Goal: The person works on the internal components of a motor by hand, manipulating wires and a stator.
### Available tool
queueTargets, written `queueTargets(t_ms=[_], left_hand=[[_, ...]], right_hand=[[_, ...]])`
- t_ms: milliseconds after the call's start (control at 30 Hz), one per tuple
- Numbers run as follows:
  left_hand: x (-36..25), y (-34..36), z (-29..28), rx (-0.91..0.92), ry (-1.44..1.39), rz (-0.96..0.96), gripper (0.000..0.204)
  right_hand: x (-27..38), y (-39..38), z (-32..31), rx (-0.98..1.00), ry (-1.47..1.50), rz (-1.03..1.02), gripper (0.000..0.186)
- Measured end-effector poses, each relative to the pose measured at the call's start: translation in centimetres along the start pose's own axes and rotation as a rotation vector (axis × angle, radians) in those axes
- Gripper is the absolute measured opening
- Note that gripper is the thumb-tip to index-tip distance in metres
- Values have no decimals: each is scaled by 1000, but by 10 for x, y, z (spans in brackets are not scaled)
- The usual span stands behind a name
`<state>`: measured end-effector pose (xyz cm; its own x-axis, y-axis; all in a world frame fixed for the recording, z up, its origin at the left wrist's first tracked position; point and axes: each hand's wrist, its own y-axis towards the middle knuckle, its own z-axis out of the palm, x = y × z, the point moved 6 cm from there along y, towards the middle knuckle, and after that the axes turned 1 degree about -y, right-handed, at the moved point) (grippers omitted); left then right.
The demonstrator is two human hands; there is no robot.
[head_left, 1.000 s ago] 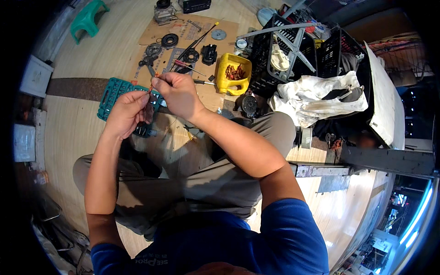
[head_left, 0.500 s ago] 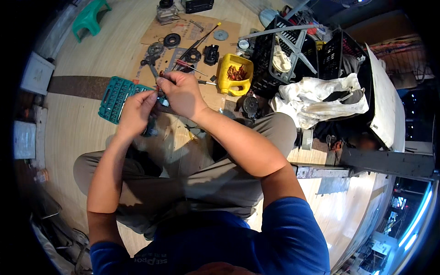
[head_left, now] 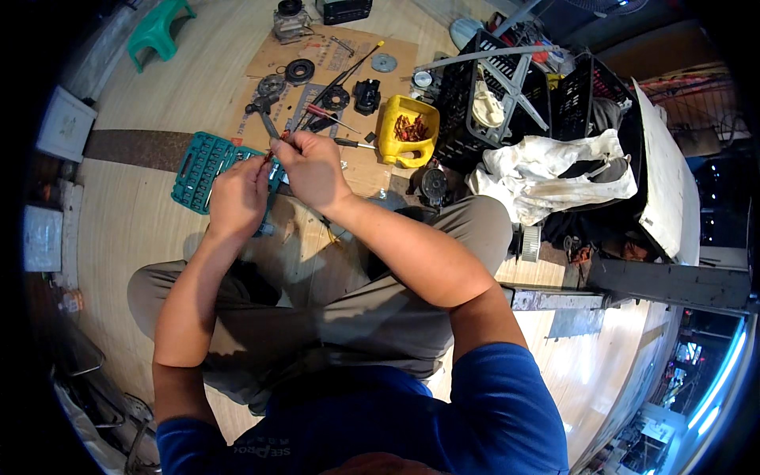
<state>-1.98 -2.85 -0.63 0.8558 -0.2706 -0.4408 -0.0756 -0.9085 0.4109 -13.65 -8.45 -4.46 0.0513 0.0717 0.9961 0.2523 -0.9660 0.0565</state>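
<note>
My left hand and my right hand are close together, pinched on a thin copper-coloured piece, partly hidden by the fingers. Behind them lie an open teal socket-set case and a sheet of cardboard with a dark metal tool, a red-handled screwdriver and several rings and discs. A cut-open yellow jug holding several copper-coloured pieces stands to the right of my right hand.
Black crates with metal bars stand at right, a white cloth draped beside them and a pale panel beyond. A green stool is at back left. A grey metal beam runs along the right.
Both hands stay together on the thin piece. My left hand has shifted slightly right and turned, its back now upward. My right hand has moved slightly right.
</note>
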Motion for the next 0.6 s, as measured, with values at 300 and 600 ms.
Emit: queueTargets(t_ms=[300, 600], left_hand=[[28, -17, 33, 463, -1382, -762, 18], [7, -4, 5, 60, -269, -237, 15]], right_hand=[[20, -4, 1, 78, 396, 76, 21], [20, -6, -6, 11, -53, -78, 21]])
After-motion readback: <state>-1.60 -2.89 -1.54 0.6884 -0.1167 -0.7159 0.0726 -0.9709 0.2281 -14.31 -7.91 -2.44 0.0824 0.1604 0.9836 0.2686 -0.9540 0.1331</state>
